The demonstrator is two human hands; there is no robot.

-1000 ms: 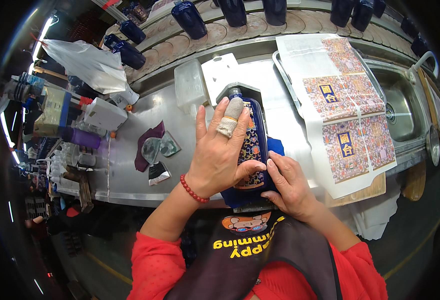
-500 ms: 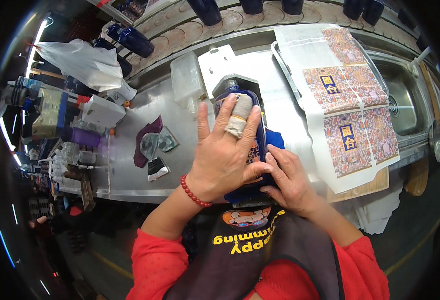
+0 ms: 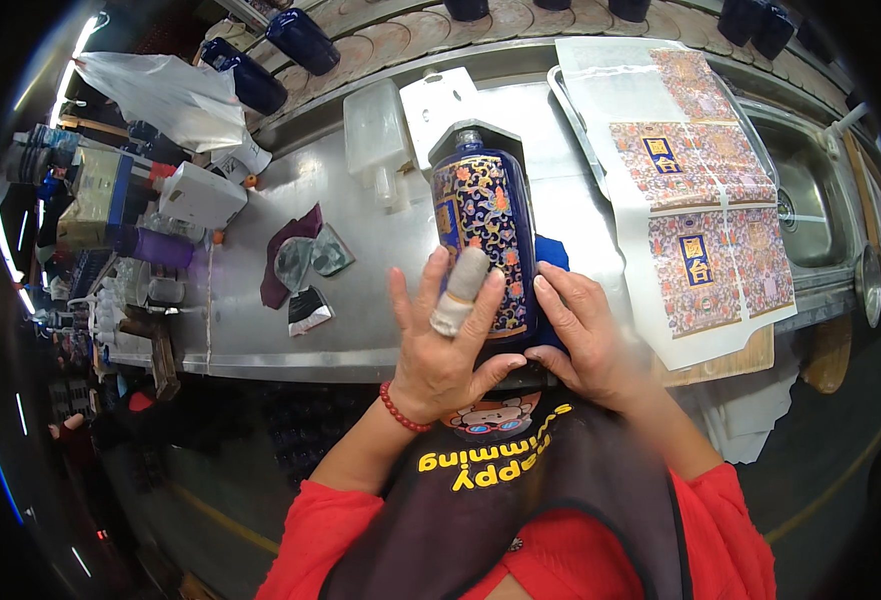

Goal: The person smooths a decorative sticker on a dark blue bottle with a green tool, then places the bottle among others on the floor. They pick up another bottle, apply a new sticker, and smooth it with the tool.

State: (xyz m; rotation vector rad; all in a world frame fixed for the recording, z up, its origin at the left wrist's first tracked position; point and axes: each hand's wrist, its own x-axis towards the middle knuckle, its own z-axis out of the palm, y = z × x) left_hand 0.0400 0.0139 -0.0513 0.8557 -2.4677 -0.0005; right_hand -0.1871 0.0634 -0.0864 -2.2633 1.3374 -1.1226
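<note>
A dark blue glass bottle (image 3: 505, 215) lies on its side in a metal-edged cradle (image 3: 500, 131), its neck pointing away from me. Colourful floral decoration covers its upper face. My left hand (image 3: 430, 358) rests on the bottle's near left part, fingers spread; a grey-white cloth cot (image 3: 463, 280) wraps one of them. At the near right edge, my right hand (image 3: 592, 345) grips the bottle, thumb by the base and fingers along the side. Blue cloth (image 3: 552, 250) shows beside the bottle on the right. The bottle's underside is hidden.
Printed floral transfer sheets (image 3: 695, 215) lie on a tray at right, before a steel sink (image 3: 810, 200). Scraps of purple and grey material (image 3: 305, 255) lie on the steel table (image 3: 290, 345). A clear plastic box (image 3: 373, 120) stands behind; blue bottles (image 3: 302, 42) line the conveyor.
My left hand has slid from the bottle's upper part down toward its base, uncovering the floral decoration. My right hand stays by the near right edge.
</note>
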